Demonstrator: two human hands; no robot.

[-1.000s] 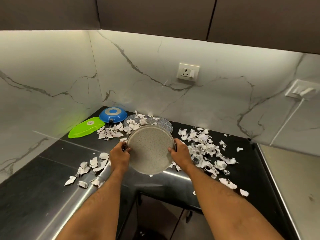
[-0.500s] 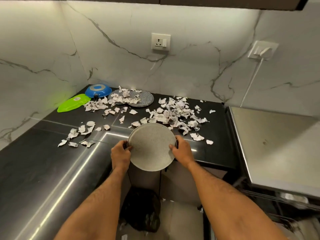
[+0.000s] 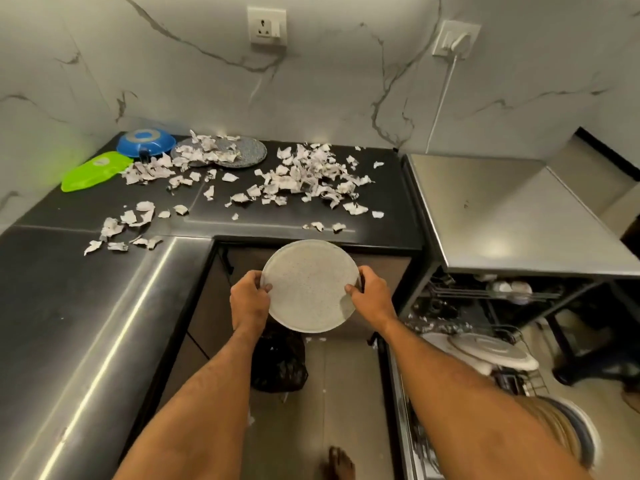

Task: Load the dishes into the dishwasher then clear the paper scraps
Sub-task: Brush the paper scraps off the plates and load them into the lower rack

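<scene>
A round speckled grey plate (image 3: 309, 285) is held in the air in front of the counter's edge. My left hand (image 3: 250, 299) grips its left rim and my right hand (image 3: 371, 293) grips its right rim. Torn paper scraps (image 3: 304, 174) lie scattered over the black counter (image 3: 381, 202). At the back left sit a blue bowl (image 3: 145, 142), a green plate (image 3: 95, 170) and a dark speckled plate (image 3: 242, 153) with scraps on it. The open dishwasher (image 3: 485, 348) at lower right holds a white plate (image 3: 491, 351) in its rack.
A steel countertop (image 3: 512, 209) covers the dishwasher on the right. A black bin bag (image 3: 278, 362) stands on the floor below the plate. My bare foot (image 3: 341, 465) shows at the bottom. A cable (image 3: 441, 98) runs down the marble wall from a plug.
The plate has come off the counter and moved back toward me and to the right, both hands still on it. My view has tilted down, bringing the open dishwasher into sight.
</scene>
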